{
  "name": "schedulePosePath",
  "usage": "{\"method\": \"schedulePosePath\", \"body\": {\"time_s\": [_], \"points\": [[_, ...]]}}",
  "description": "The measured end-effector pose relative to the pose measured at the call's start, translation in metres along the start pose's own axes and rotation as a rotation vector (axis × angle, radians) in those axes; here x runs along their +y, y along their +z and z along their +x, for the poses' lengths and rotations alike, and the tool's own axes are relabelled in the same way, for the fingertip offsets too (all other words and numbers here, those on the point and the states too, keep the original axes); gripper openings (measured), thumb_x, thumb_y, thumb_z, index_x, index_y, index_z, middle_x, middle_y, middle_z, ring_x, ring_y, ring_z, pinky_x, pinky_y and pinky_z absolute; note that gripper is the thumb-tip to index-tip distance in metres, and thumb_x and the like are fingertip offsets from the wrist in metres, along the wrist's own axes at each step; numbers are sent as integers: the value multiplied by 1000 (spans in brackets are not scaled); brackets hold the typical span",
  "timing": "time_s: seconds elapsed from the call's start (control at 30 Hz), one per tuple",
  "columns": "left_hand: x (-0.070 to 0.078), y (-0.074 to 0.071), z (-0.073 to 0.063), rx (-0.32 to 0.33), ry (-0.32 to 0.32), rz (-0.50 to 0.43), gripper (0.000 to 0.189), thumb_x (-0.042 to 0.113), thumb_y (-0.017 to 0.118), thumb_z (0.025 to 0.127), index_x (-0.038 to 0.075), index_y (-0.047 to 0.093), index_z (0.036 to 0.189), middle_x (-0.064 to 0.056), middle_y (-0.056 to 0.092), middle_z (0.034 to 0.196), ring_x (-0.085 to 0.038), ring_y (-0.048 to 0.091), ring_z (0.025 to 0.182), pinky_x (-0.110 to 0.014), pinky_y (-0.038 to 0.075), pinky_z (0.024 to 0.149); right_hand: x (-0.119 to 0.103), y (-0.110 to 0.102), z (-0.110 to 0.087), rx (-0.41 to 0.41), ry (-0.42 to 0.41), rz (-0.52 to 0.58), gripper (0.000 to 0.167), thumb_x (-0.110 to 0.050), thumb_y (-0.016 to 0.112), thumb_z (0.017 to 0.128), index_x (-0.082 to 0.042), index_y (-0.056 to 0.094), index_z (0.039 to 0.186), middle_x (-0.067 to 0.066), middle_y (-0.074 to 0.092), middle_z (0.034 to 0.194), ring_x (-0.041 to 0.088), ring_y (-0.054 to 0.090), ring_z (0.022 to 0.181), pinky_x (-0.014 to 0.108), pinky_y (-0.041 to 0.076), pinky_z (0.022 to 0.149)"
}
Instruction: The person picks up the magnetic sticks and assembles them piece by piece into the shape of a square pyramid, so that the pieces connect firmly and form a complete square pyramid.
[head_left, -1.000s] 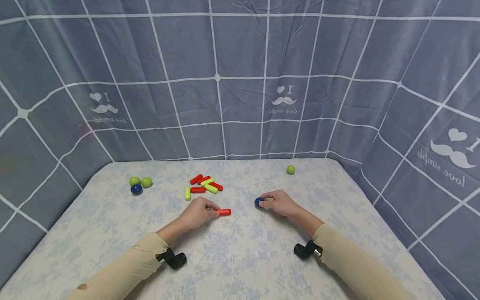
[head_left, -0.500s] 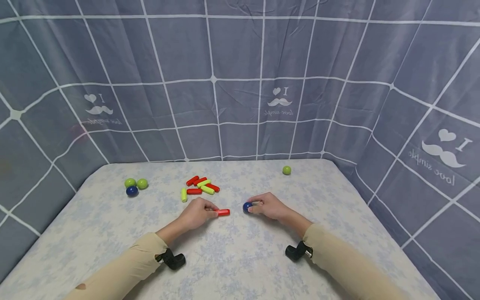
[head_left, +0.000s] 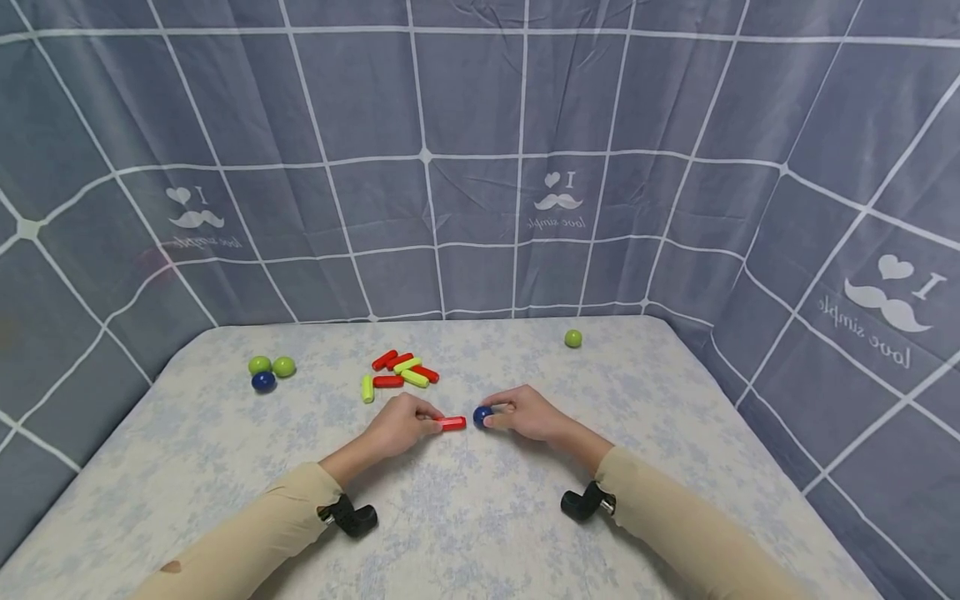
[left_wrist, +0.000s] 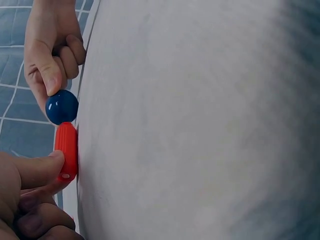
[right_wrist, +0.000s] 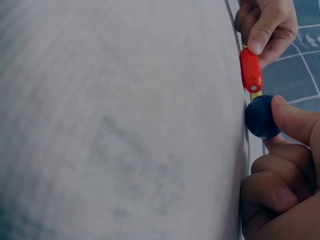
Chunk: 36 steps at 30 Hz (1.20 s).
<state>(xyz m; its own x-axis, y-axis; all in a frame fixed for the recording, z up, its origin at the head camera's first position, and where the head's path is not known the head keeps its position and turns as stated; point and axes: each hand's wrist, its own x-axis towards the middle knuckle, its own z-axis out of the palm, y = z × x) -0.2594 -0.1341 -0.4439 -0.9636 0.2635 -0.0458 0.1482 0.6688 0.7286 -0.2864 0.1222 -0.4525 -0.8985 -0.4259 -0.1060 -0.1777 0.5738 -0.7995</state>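
Near the middle of the table, my left hand (head_left: 401, 423) pinches one end of a red plastic rod (head_left: 453, 423) between thumb and finger. The rod's free end points at a glossy blue ball (head_left: 481, 417), which the thumb and fingertips of my right hand (head_left: 531, 414) pinch. A narrow gap separates the two in the head view. In the left wrist view, the blue ball (left_wrist: 62, 107) lines up with the ribbed red rod (left_wrist: 68, 145). A small silvery dot marks the end of the red rod (right_wrist: 251, 70) in the right wrist view, close by the blue ball (right_wrist: 261, 117).
Behind my left hand lies a loose group of red rods (head_left: 388, 382) and yellow-green rods (head_left: 367, 388). Two green balls (head_left: 283, 367) and another blue ball (head_left: 263, 382) cluster at the far left. A lone green ball (head_left: 573, 338) sits at the back right. A grid-patterned curtain (head_left: 480, 208) surrounds the table.
My right hand has carried the blue ball leftward, up close to the red rod's free end. The left hand with the rod has barely moved. The head view has shifted slightly.
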Motion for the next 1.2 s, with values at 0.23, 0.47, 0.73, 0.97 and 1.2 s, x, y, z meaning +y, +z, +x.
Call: {"method": "schedulePosePath", "body": {"time_s": [0.23,0.47,0.73,0.97,1.2], "points": [[3,1,4,1,7,-3,12,15,74,91,12,80,101,2,53,65,-11,40,53,-24,30,50,-5,2,1,-12,-1,12,31,-29,76,91,-16,75,119,-3,44,66,12,37,59,27,34,62],[7,1,5,-1,0,-14,12,14,71,93,11,80,101,2,51,65,-11,37,51,-24,29,49,-8,3,0,3,3,-3,32,-29,75,91,-15,74,120,-5,52,80,12,38,65,26,33,64],[5,1,4,9,2,-31,15,19,72,93,13,79,105,2,50,64,-11,38,52,-24,30,49,-6,3,0,6,9,19,34,-29,75,91,-13,74,121,-5,49,70,11,37,60,25,31,59],[-2,1,4,59,13,-56,25,24,74,91,13,76,113,2,45,59,-13,39,51,-25,31,50,1,2,0,11,8,30,36,-32,76,90,-15,74,122,-5,50,74,13,38,66,27,32,62],[-9,-10,-4,114,-18,-66,23,23,74,92,12,76,111,0,47,62,-15,42,54,-27,34,52,3,2,-2,8,22,58,37,-30,75,91,-14,73,124,-4,39,65,14,33,62,28,29,60]]}}
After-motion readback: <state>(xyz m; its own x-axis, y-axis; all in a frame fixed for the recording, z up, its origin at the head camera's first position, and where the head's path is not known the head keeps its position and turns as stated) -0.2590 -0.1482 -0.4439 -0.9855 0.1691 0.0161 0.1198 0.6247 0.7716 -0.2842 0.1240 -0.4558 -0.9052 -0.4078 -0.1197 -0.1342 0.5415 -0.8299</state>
